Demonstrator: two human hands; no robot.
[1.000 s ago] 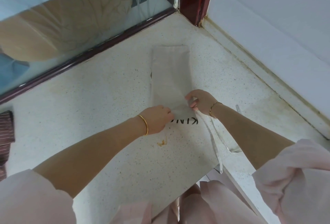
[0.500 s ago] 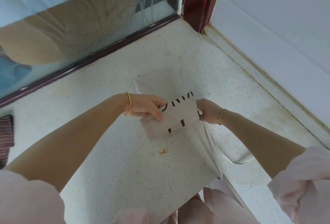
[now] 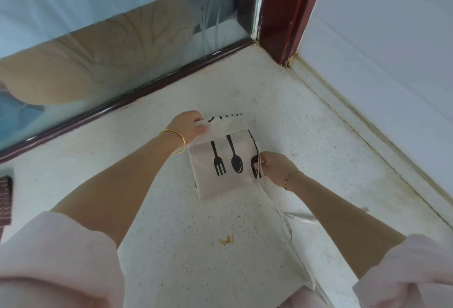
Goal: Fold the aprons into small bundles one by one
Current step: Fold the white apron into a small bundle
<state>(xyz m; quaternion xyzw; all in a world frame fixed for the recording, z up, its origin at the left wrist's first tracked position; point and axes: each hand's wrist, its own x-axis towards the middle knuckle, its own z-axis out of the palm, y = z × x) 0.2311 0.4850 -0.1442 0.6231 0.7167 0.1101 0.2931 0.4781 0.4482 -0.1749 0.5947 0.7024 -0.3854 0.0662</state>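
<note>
A cream apron (image 3: 224,158) printed with a black fork and spoon lies folded into a small rectangle on the speckled white counter (image 3: 171,246). My left hand (image 3: 188,125) pinches its upper left corner, where a flap with black letters is turned over. My right hand (image 3: 272,166) grips the right edge together with the apron's white strap (image 3: 282,214), which trails down toward the counter's near edge.
A glass window with a dark red frame (image 3: 122,101) runs along the counter's back. A red post (image 3: 282,13) marks the corner, and a white wall (image 3: 380,74) borders the right side. A striped dark cloth (image 3: 5,199) shows at the far left. A small orange stain (image 3: 226,240) marks the counter.
The long narrow strip of apron has been folded over away from me into a short rectangle. Both hands moved farther from me with it, and the fork and spoon print now faces up.
</note>
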